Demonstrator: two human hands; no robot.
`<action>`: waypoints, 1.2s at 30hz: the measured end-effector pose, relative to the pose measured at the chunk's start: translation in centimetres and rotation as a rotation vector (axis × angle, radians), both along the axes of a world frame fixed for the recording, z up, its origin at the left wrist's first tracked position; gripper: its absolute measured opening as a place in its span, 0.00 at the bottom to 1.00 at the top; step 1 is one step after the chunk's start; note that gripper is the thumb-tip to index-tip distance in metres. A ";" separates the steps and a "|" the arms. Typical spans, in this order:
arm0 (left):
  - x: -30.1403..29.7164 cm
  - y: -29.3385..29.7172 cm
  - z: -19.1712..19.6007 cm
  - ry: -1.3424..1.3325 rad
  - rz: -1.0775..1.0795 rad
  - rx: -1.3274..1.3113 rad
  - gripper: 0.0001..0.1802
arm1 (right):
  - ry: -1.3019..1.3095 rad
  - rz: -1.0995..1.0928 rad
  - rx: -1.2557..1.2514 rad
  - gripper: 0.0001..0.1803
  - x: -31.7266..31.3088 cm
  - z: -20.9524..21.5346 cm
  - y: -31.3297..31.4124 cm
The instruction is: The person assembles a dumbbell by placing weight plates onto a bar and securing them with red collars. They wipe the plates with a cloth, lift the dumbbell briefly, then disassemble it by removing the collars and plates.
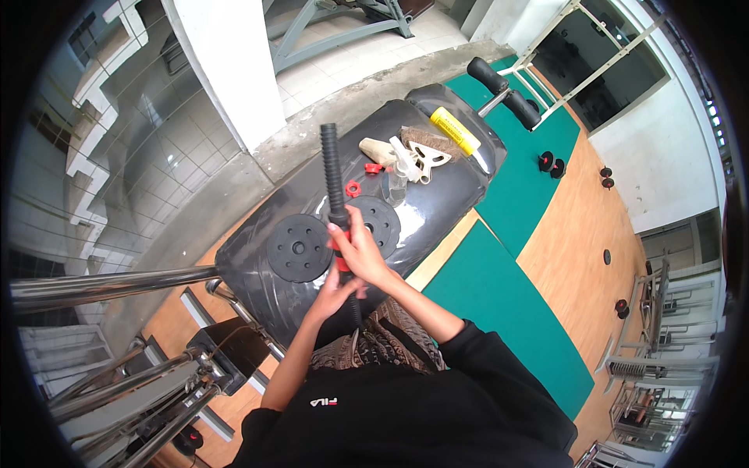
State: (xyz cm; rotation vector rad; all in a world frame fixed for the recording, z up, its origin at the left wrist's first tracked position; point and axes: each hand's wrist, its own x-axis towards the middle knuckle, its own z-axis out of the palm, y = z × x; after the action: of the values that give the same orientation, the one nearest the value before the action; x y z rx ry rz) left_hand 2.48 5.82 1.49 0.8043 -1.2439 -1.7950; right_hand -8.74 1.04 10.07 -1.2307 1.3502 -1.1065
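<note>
My right hand [363, 248] and my left hand [334, 295] are both closed around a threaded dumbbell bar [332, 168], the right above the left at its red middle. The black bar stands steeply tilted over a black padded bench. Two round black weight plates lie on the pad: the left plate [298, 248] shows whole, while the right plate [382, 225] is partly hidden behind my right hand and the bar. Just beyond them are a red star-shaped collar nut [353, 189] and another red collar nut [374, 168].
Farther up the bench [257, 226] lie a clear spray bottle [396, 183] with a white trigger head, a brown-bristled brush [429, 143] and a yellow bottle [455, 131]. Chrome bars [117, 288] stand at left. Assembled dumbbells [551, 164] rest on the floor at right.
</note>
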 end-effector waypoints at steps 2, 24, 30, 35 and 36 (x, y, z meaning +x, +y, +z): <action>-0.2 0.4 0.0 0.077 0.231 0.204 0.28 | 0.215 0.150 -0.036 0.28 -0.9 1.6 -1.5; -9.7 2.4 -5.6 -0.489 0.874 0.418 0.14 | 0.881 0.303 0.111 0.18 -33.8 -6.3 -17.4; -11.8 1.2 -9.0 -0.987 0.908 0.307 0.21 | 0.839 0.450 0.009 0.18 -33.0 -6.4 -19.9; -11.0 1.6 -9.4 -1.069 0.829 0.355 0.24 | 0.755 0.622 -0.007 0.22 -31.7 -6.2 -19.4; -10.9 1.6 -9.3 -1.047 0.812 0.354 0.25 | 0.729 0.662 -0.078 0.27 -31.0 -6.0 -19.0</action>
State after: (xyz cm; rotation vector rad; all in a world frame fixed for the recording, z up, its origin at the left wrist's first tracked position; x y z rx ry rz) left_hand -8.39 7.44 -7.76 2.2404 -0.9012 -0.8742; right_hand -39.78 -17.97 4.03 -2.0596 1.2376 -0.2338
